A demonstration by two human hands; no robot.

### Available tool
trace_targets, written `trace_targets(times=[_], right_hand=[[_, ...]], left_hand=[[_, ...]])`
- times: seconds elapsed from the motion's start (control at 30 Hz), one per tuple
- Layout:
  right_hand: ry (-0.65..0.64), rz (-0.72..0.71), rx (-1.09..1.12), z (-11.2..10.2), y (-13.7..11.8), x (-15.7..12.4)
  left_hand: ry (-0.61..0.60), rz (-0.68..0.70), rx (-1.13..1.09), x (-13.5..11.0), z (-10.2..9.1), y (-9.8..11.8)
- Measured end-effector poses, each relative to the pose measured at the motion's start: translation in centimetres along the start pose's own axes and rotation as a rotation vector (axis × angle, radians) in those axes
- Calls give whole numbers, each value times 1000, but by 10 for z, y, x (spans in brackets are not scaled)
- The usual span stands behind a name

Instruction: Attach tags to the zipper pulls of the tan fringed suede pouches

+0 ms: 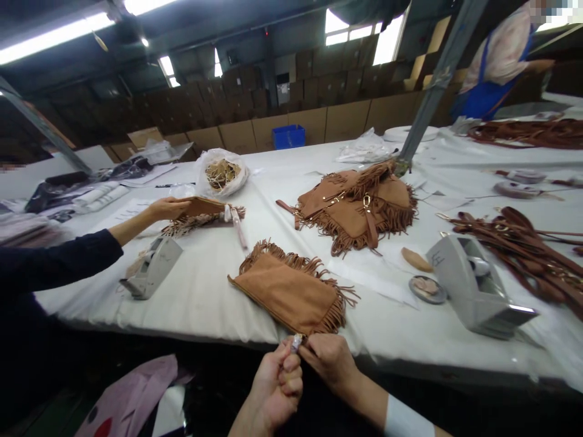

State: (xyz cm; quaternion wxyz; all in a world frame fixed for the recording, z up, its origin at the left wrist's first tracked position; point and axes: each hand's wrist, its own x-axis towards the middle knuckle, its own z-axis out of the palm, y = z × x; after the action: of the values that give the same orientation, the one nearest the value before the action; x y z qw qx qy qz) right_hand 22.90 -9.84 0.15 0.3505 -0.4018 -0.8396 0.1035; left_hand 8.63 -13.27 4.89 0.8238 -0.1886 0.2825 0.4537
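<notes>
A tan suede fringed bag [288, 291] lies flat at the near edge of the white table [204, 297]. Just below its near corner, both my hands meet off the table edge. My left hand [279, 382] is closed, pinching a small silvery piece [296, 343] between thumb and fingers. My right hand [328, 359] is closed too, its fingertips gripping the same small piece beside the bag's fringe. What the piece is I cannot make out.
A co-worker's dark-sleeved arm [59, 261] reaches from the left, a hand on another fringed bag [200, 212]. Grey tape dispensers [152, 267] [478, 285], a pile of fringed bags [359, 203], brown straps [528, 249] and a plastic bag [222, 173] lie about. Another person in a blue apron [496, 60] stands far right.
</notes>
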Motion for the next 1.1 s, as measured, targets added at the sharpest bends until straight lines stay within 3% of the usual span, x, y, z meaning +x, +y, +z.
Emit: trace_targets(times=[0.1, 0.23, 0.37, 0.5, 0.6, 0.7, 0.93, 1.1], right_hand=[[52, -106, -117, -1, 6, 7], [9, -220, -91, -5, 17, 6], [-33, -277, -65, -22, 23, 13], [-130, -469, -149, -37, 14, 37], [-231, -632, -183, -39, 8, 49], [-241, -712, -239, -32, 6, 50], [-201, -677, -346, -8, 9, 42], [-342, -467, -229, 7, 12, 37]], left_hand=[[-53, 2, -29, -2, 6, 3], [-97, -41, -49, -4, 6, 8], [-66, -46, 6, -4, 0, 11], [-1, -8, 71, -1, -4, 13], [30, -4, 94, -2, -4, 15], [31, -13, 107, -4, -1, 14], [40, 39, 180, 3, 8, 3], [49, 54, 228, 10, 5, 9]])
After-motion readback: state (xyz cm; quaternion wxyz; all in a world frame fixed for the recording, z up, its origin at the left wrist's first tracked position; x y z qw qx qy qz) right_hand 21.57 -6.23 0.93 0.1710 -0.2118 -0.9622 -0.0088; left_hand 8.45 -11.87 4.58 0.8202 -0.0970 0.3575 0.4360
